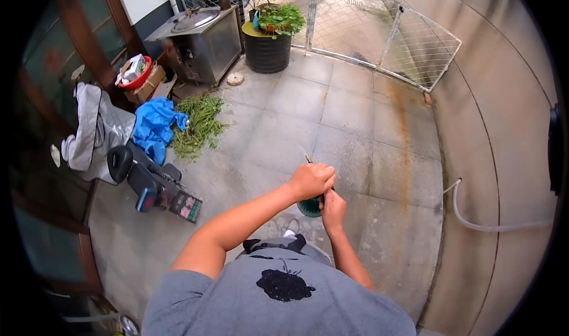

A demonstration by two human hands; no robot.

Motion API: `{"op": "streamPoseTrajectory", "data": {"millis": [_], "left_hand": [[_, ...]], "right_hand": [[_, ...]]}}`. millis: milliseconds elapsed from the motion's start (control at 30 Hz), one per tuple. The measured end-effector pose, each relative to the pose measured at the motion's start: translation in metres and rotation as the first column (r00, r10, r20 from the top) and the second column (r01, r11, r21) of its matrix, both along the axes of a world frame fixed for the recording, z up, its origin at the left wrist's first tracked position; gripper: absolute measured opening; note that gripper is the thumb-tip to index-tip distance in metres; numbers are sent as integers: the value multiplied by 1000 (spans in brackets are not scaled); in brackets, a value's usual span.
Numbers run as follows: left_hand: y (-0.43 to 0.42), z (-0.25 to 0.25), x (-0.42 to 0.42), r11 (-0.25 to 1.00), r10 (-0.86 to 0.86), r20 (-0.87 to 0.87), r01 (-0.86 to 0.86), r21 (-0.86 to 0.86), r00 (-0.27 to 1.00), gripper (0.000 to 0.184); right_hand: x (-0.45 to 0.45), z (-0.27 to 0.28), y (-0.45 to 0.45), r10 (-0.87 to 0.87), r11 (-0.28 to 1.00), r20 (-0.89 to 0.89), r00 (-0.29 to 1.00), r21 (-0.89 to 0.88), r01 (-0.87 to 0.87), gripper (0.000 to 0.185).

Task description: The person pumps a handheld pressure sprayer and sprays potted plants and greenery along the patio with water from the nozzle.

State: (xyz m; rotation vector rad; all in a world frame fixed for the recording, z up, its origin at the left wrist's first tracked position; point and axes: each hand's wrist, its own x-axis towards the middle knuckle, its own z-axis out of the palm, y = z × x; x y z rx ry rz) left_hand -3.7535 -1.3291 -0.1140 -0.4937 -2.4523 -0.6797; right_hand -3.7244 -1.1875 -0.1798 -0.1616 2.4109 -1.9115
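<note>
Both hands are closed on what looks like a spray bottle (309, 207) with a dark green, ribbed, rounded body. My left hand (312, 180) wraps round its upper part, and a thin brass-coloured nozzle tip (308, 158) sticks out beyond the knuckles. Just below and to the right, my right hand (333, 209) grips it near the neck, fingers curled. My hands hide most of the bottle's top. It is held in front of my body, above the paved floor (284, 131).
On the left are a parked scooter (148, 179), a blue plastic sheet (155, 125) and a heap of cut greenery (198, 122). A metal stove (204, 45) and a black planter (267, 52) stand farther back. A white mesh gate (355, 27) and a wall with a pale hose (474, 224) bound the yard.
</note>
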Motion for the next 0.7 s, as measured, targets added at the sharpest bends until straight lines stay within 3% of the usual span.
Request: {"op": "streamPoseTrajectory", "data": {"millis": [300,467,633,700], "left_hand": [[-97,60,-167,996,-49,-17,47,-81,999,30],[-160,104,-251,998,-35,-168,42,38,985,29],[-239,58,-329,990,-26,-183,51,134,983,28],[-271,43,-358,991,-90,-150,103,84,985,27]], "right_hand": [[-158,24,-97,16,996,14,1000,-89,-15,51],[-242,-9,-150,-5,999,-41,999,-36,3,48],[-313,23,-224,-55,996,-59,997,62,58,50],[-340,32,-259,-70,995,-84,994,65,76,50]]}}
